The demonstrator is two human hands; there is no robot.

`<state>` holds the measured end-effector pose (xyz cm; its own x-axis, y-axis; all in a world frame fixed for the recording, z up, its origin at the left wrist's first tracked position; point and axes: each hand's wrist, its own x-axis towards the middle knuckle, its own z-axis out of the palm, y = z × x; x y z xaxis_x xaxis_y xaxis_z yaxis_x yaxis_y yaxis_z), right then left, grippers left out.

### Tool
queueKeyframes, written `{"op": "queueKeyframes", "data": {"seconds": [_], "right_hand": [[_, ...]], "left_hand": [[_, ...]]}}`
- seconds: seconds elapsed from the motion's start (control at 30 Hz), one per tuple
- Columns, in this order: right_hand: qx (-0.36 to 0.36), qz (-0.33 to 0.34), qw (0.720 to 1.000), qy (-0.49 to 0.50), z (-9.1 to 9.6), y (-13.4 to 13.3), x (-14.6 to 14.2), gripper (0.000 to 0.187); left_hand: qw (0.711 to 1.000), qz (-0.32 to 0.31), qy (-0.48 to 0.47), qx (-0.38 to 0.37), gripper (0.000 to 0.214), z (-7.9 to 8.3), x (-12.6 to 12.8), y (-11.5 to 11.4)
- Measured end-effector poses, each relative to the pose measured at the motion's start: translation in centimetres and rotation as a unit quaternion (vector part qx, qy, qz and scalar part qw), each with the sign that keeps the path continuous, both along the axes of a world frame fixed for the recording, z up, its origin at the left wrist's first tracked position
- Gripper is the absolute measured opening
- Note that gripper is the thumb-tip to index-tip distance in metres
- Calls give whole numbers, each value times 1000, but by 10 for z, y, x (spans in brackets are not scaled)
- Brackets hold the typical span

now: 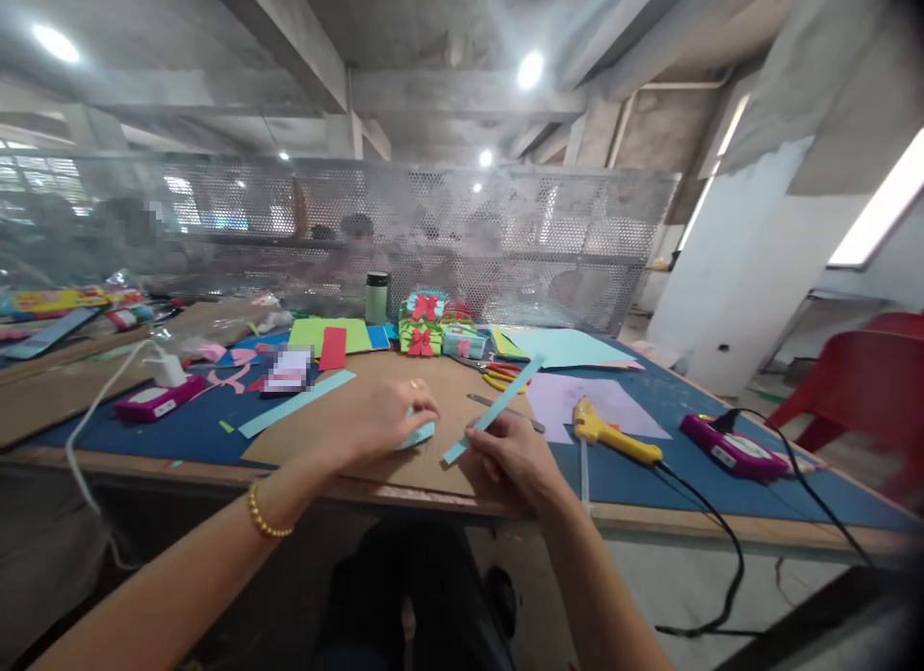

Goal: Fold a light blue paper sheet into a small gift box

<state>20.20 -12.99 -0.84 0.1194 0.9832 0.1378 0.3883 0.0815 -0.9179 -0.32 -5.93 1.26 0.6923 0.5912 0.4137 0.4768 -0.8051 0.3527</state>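
Note:
Between the thumb and fingers of my right hand (511,451) is a narrow light-blue paper strip (514,390), slanting up and to the right. My left hand (394,419) is closed over a small light-blue paper piece (420,436), partly covered by the fingers. Both hands are above a brown cardboard sheet (346,401) at the table's front edge. Another light-blue strip (295,405) lies left of my left hand. To the right of my right hand, a yellow glue gun (613,436) rests partly on lilac paper (642,409).
Small paper baskets with red bows (423,339) stand at the back beside a green bottle (376,298). Yellow-handled scissors (501,380) lie behind my right hand. Purple power sockets (160,400) sit at both sides, with trailing cords. A mesh partition (505,238) rises behind the table.

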Motion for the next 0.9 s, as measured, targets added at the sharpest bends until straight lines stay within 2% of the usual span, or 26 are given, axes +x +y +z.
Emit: {"op": "queueKeyframes", "data": {"seconds": [0.07, 0.13, 0.27, 0.37, 0.43, 0.53, 0.63, 0.7, 0.8, 0.9], "right_hand": [[-21, -5, 996, -91, 4, 6, 1, 17], [-30, -10, 990, -138, 5, 12, 2, 17], [-18, -47, 981, -187, 3, 13, 4, 20], [28, -118, 962, -243, 4, -4, 16, 19], [66, -192, 924, -323, 6, -21, 34, 25], [97, -282, 845, -445, 9, -41, 74, 27], [58, -300, 765, -567, 5, -47, 115, 26], [7, -281, 747, -603, -1, -45, 134, 28], [-34, -243, 749, -616, -10, -39, 148, 30], [-52, -242, 748, -616, -15, -35, 155, 31]], "left_hand": [[999, -35, 22, 33, 23, -10, 12, -17], [995, -49, 68, 63, 26, -22, 21, -28], [993, -25, 84, 81, 29, -40, 24, -36], [992, -14, 76, 97, 29, -44, 21, -39], [991, -15, 75, 109, 29, -45, 21, -42], [989, -15, 74, 125, 27, -47, 23, -47], [989, -11, 75, 131, 24, -49, 27, -51], [989, -6, 78, 126, 23, -49, 29, -54], [992, 1, 61, 110, 23, -46, 29, -54], [994, 30, 14, 106, 31, -36, 24, -44]]}}
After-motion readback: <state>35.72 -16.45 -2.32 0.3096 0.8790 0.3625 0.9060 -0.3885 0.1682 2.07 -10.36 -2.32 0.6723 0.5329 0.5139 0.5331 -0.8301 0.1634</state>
